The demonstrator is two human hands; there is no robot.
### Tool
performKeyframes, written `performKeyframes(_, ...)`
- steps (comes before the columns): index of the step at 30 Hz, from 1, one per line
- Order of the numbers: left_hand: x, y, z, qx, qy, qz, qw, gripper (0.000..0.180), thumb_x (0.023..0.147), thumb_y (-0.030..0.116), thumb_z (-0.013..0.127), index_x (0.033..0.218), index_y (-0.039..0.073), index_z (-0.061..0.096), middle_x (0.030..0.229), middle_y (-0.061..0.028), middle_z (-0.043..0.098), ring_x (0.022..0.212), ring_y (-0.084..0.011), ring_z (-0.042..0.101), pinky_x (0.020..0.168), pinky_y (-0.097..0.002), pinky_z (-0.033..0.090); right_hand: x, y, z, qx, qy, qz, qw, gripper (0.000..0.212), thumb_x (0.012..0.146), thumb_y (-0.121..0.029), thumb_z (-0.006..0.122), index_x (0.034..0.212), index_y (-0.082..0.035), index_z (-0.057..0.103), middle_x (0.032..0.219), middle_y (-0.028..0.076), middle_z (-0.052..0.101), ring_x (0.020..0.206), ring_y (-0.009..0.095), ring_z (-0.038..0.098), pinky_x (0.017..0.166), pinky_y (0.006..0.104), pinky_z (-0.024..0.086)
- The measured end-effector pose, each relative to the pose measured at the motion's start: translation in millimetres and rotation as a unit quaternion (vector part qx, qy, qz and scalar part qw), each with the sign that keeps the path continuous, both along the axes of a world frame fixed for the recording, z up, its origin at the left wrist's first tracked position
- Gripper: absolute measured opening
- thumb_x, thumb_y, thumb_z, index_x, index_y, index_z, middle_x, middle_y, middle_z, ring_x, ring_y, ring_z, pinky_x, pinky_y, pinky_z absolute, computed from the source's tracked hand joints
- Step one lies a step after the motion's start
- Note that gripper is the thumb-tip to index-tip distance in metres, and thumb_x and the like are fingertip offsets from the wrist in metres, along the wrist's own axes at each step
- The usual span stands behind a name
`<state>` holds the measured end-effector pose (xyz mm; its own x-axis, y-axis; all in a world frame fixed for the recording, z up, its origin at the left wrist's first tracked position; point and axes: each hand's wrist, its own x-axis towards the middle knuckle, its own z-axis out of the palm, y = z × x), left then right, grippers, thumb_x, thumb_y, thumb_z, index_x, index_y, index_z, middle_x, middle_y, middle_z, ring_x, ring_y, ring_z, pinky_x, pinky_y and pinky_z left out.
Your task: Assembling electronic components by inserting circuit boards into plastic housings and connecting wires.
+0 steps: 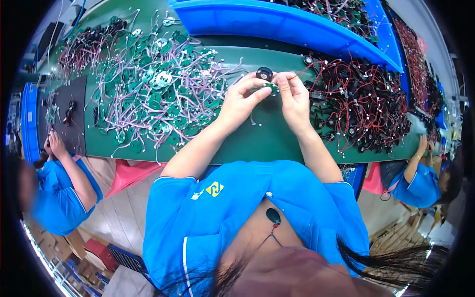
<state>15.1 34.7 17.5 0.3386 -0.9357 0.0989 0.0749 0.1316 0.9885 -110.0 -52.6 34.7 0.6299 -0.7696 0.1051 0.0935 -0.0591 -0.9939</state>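
Observation:
In front of my chest, above the table, my left hand [241, 101] is closed, thumb and fingers pinching a small green circuit board [270, 88]. Just beyond the board is a round black speaker-like part [264, 74], at the fingertips; what bears it is hidden. My right hand [295, 103] is closed too, its thumb and forefinger pinched at the board's right edge, with a thin red wire [300, 73] running from the fingertips. To the left lies a wide heap of green boards with pale purple wires [161, 96]; to the right, a pile of black parts with twisted red wires [358, 101].
A long blue bin [277, 24] of more wired parts spans the far side of the green table [237, 143]. Co-workers in blue shirts sit at left [64, 190] and right [420, 185]. A dark mat [74, 128] lies before the left one.

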Motion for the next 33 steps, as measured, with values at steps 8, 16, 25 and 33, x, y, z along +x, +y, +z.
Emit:
performKeyframes(8,19.5,-0.1,18.7,-0.025,0.29,-0.008,0.957,0.019,0.088,0.016,0.058,0.101,0.002,0.06,0.102,-0.0135,0.06,0.087,-0.0175,0.056,0.074,-0.0284,0.047,-15.4,-10.6,12.5,-0.147,0.051,-0.064,0.986,0.032,0.091,-0.001,0.044,0.124,-0.003,0.048,0.116,0.011,0.055,0.099,0.018,0.056,0.086,0.0277,0.045)
performKeyframes(16,12.0,0.4,12.9,-0.144,0.531,-0.29,0.783,0.02,0.092,0.019,0.054,0.103,0.003,0.051,0.088,-0.0148,0.058,0.07,-0.0179,0.055,0.064,-0.0281,0.045,-16.8,-27.8,30.2,0.022,0.108,0.11,0.988,0.036,0.094,-0.027,0.051,0.119,-0.002,0.055,0.106,0.01,0.061,0.092,0.014,0.057,0.078,0.0249,0.047)
performKeyframes(25,3.0,-0.3,11.2,-0.074,0.498,-0.242,0.829,0.02,0.089,0.025,0.059,0.095,0.008,0.049,0.085,-0.0154,0.055,0.071,-0.0201,0.053,0.055,-0.0287,0.04,3.2,-0.8,29.4,0.206,-0.09,0.194,0.955,0.033,0.093,-0.028,0.052,0.112,-0.002,0.059,0.109,0.009,0.06,0.083,0.013,0.056,0.073,0.0238,0.049)
performKeyframes(33,9.8,-1.4,24.6,-0.049,0.334,-0.109,0.935,0.021,0.093,0.024,0.052,0.103,0.006,0.049,0.11,-0.0214,0.057,0.103,-0.0297,0.057,0.082,-0.0353,0.049,0.2,-18.4,16.9,-0.14,-0.025,0.005,0.99,0.031,0.093,-0.03,0.052,0.104,-0.001,0.058,0.102,0.011,0.062,0.067,0.009,0.052,0.058,0.0177,0.046)
